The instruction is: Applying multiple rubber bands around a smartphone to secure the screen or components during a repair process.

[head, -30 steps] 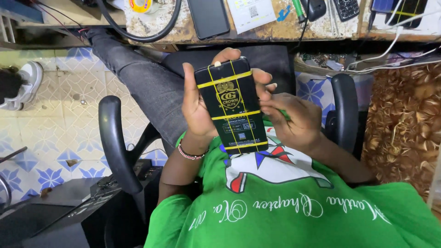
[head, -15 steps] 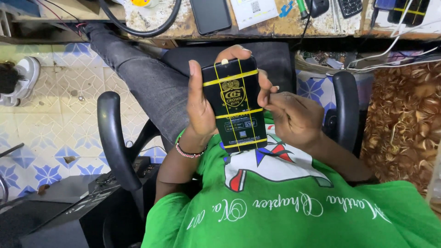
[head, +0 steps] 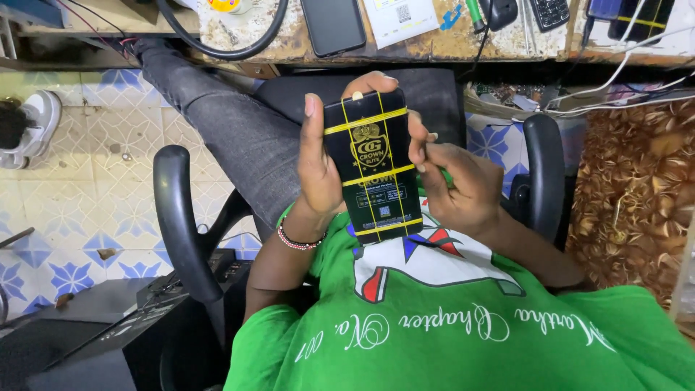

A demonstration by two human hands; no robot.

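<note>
Since the earlier frame, the black box with yellow bands [head: 373, 163] has risen slightly toward the workbench [head: 289, 43]. The left hand [head: 318, 163] wraps its left edge, thumb up, fingertips over the top. The flat, upright box is held above the lap. The right hand [head: 460, 188] pinches its right edge; its palm and something green there stay hidden.

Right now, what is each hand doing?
Left hand: closed around the black phone box.
Right hand: fingers pinching the box's right edge.
</note>
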